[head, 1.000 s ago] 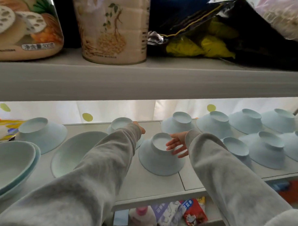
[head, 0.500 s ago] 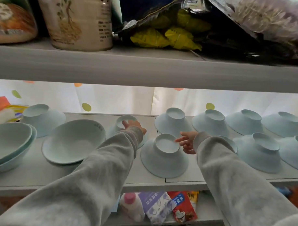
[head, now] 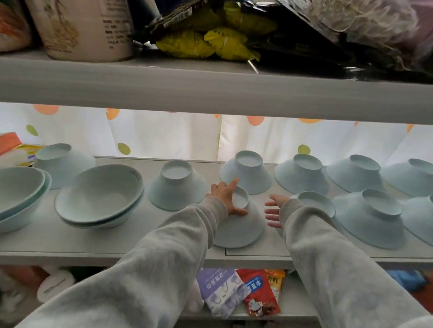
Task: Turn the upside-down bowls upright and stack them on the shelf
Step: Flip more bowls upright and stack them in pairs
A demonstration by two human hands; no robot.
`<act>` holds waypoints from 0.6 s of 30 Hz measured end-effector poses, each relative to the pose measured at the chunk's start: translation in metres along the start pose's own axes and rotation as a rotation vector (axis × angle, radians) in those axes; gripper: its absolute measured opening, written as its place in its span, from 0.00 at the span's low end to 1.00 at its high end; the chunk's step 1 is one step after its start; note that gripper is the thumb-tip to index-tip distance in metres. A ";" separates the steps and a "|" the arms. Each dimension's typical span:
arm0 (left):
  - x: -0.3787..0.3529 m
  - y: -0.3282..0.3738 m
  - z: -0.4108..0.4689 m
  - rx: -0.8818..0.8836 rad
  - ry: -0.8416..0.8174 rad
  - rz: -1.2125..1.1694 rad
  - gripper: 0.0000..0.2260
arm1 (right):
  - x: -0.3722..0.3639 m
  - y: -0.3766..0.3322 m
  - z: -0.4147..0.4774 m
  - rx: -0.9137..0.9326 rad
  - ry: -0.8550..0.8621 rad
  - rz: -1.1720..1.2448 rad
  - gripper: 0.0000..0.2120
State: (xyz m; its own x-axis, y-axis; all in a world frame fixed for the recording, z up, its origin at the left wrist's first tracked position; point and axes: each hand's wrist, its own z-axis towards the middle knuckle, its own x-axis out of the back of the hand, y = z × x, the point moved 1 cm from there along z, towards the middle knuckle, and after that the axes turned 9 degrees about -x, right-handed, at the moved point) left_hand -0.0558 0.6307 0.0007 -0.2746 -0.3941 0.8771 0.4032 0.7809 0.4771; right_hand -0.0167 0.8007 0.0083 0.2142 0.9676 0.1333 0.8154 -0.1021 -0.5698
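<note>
On the white shelf (head: 144,242) stand several pale blue bowls upside down. My left hand (head: 224,197) grips the foot of the nearest upside-down bowl (head: 242,228) at the shelf's middle front, thumb hooked around the ring. Just right of that bowl, my right hand (head: 274,212) hovers with its fingers spread, holding nothing. Another upside-down bowl (head: 178,187) sits to the left. Two upright bowls are stacked (head: 99,196) further left. A second upright stack (head: 13,196) stands at the far left edge.
More upside-down bowls (head: 370,218) fill the right half of the shelf in two rows. The upper shelf board (head: 213,90) hangs low overhead, carrying a tin (head: 87,24) and bags. Snack packets (head: 240,292) lie on the shelf below. A dotted curtain closes the back.
My left hand left the rear bowl and came onto the near bowl's foot. My right hand came off that bowl and opened beside it. The view shifted right.
</note>
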 end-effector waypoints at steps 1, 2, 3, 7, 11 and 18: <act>0.003 -0.002 0.001 0.002 0.048 -0.104 0.44 | 0.003 -0.001 0.002 0.034 0.011 0.030 0.18; 0.010 -0.001 -0.001 -0.004 0.107 -0.248 0.43 | 0.006 -0.002 0.004 0.075 0.019 0.077 0.21; 0.017 -0.002 0.000 -0.002 0.161 -0.428 0.41 | 0.008 -0.004 0.006 0.112 0.028 0.128 0.24; 0.027 0.006 -0.001 0.166 0.094 -1.280 0.37 | 0.004 -0.006 0.002 0.151 -0.123 0.296 0.33; 0.025 0.016 -0.009 0.365 0.015 -1.566 0.32 | -0.002 -0.002 -0.006 0.114 -0.193 0.339 0.37; 0.017 -0.030 -0.003 0.658 0.032 -1.414 0.32 | 0.016 -0.008 -0.010 0.086 -0.053 0.214 0.33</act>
State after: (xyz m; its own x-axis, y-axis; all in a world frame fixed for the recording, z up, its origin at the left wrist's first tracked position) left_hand -0.0702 0.5996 0.0014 -0.0650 -0.9679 -0.2426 -0.5990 -0.1566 0.7853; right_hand -0.0149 0.8144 0.0231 0.3470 0.9370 -0.0393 0.7053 -0.2883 -0.6476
